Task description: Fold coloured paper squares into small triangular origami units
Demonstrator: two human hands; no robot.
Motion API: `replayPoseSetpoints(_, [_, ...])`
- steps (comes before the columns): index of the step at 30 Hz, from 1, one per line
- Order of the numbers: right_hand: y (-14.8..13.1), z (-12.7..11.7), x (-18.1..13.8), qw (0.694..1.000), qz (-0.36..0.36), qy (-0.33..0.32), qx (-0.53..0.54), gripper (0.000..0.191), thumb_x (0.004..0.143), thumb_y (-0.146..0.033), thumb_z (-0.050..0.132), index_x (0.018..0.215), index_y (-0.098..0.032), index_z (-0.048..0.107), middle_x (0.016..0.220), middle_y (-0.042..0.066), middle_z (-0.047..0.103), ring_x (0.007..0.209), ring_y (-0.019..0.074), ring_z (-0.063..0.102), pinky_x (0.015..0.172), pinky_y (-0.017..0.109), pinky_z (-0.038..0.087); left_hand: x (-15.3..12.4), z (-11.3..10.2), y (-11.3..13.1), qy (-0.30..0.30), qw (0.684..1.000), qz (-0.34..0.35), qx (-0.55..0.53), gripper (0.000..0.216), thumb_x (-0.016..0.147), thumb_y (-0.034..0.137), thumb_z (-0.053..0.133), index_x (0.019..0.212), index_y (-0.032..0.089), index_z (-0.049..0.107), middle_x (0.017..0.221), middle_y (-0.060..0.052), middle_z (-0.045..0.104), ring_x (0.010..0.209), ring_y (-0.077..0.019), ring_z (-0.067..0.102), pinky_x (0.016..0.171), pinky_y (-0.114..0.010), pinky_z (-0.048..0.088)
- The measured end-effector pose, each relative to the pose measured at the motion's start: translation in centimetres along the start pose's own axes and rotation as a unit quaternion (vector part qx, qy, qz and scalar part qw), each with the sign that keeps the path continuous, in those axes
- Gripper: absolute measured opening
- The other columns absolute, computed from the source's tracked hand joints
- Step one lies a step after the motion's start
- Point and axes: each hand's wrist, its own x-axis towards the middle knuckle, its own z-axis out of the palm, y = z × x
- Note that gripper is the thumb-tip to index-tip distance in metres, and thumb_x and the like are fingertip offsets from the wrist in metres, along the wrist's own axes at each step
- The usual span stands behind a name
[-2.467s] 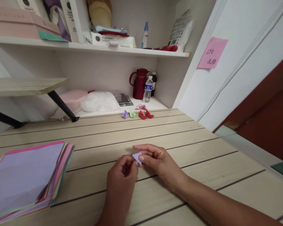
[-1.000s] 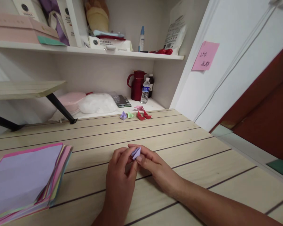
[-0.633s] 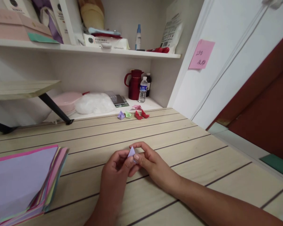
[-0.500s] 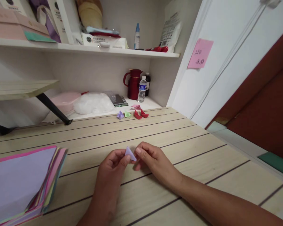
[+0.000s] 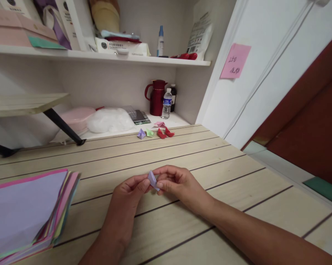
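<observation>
A small folded lilac paper piece point(image 5: 152, 180) is pinched between both of my hands, just above the wooden tabletop point(image 5: 182, 151). My left hand point(image 5: 127, 197) grips it from the left with thumb and fingers closed. My right hand point(image 5: 177, 184) holds its right side, fingers curled and pressed on the paper. Several finished folded pieces point(image 5: 155, 131), lilac, green, pink and red, lie in a row at the far edge of the table.
A stack of coloured paper sheets point(image 5: 25, 211) lies at the front left. Behind the table a low white shelf holds a red jug point(image 5: 156, 97), a water bottle point(image 5: 165, 104), a white bag point(image 5: 109, 119) and a pink box point(image 5: 77, 116). A pink note point(image 5: 235, 60) sticks on the wall at right.
Both hands have kept the lilac piece and turned it between the fingertips. The view has drifted slightly, so the hands sit a little further left and the right hand has closed onto the piece again.
</observation>
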Motion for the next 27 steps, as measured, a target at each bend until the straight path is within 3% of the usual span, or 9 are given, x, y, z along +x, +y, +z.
replayPoseSetpoints(6, [-0.36, -0.17, 0.04, 1.0, 0.013, 0.017, -0.01, 0.029, 0.077, -0.04, 0.078, 0.09, -0.015, 0.074, 0.074, 0.004, 0.073, 0.064, 0.0136, 0.065, 0.066, 0.029, 0.054, -0.08, 0.21, 0.39, -0.033, 0.999, 0.006, 0.027, 0.026, 0.08, 0.037, 0.07, 0.1, 0.021, 0.077, 0.086, -0.002, 0.078, 0.088, -0.0173, 0.066, 0.088, -0.028, 0.045])
replayPoseSetpoints(11, [-0.12, -0.11, -0.1, 0.999, 0.014, 0.018, -0.029, 0.027, 0.079, -0.039, 0.075, 0.092, -0.015, 0.071, 0.076, 0.004, 0.072, 0.064, 0.0135, 0.065, 0.065, 0.028, 0.053, 0.17, 0.09, 0.11, -0.031, 0.999, -0.001, 0.029, 0.027, 0.078, 0.036, 0.072, 0.1, 0.02, 0.077, 0.087, -0.002, 0.078, 0.087, -0.0176, 0.064, 0.087, -0.029, 0.045])
replayPoseSetpoints(18, [0.01, 0.2, -0.54, 0.991, -0.034, 0.033, -0.124, 0.017, 0.085, -0.019, 0.062, 0.101, -0.017, 0.067, 0.064, -0.003, 0.062, 0.059, 0.0104, 0.057, 0.06, 0.024, 0.045, 0.05, 0.27, 0.17, -0.027, 0.999, 0.002, 0.047, 0.025, 0.078, 0.035, 0.071, 0.097, 0.021, 0.078, 0.089, -0.003, 0.078, 0.088, -0.0196, 0.064, 0.093, -0.033, 0.045])
replayPoseSetpoints(22, [-0.18, 0.13, -0.61, 0.985, -0.052, 0.029, -0.163, 0.027, 0.081, -0.014, 0.061, 0.106, -0.019, 0.067, 0.063, -0.007, 0.052, 0.057, 0.0082, 0.047, 0.057, 0.021, 0.041, -0.06, 0.38, 0.13, -0.016, 0.997, 0.008, 0.077, 0.023, 0.078, 0.036, 0.07, 0.093, 0.022, 0.078, 0.088, -0.002, 0.077, 0.088, -0.0192, 0.064, 0.09, -0.031, 0.044])
replayPoseSetpoints(27, [-0.32, -0.07, -0.75, 0.987, -0.045, -0.01, -0.151, 0.022, 0.081, -0.011, 0.059, 0.1, -0.019, 0.065, 0.063, -0.007, 0.05, 0.057, 0.0074, 0.045, 0.056, 0.02, 0.04, -0.11, 0.73, 0.06, 0.0, 0.995, 0.012, 0.095, 0.017, 0.076, 0.035, 0.072, 0.087, 0.022, 0.077, 0.079, 0.001, 0.074, 0.082, -0.0172, 0.063, 0.083, -0.027, 0.045])
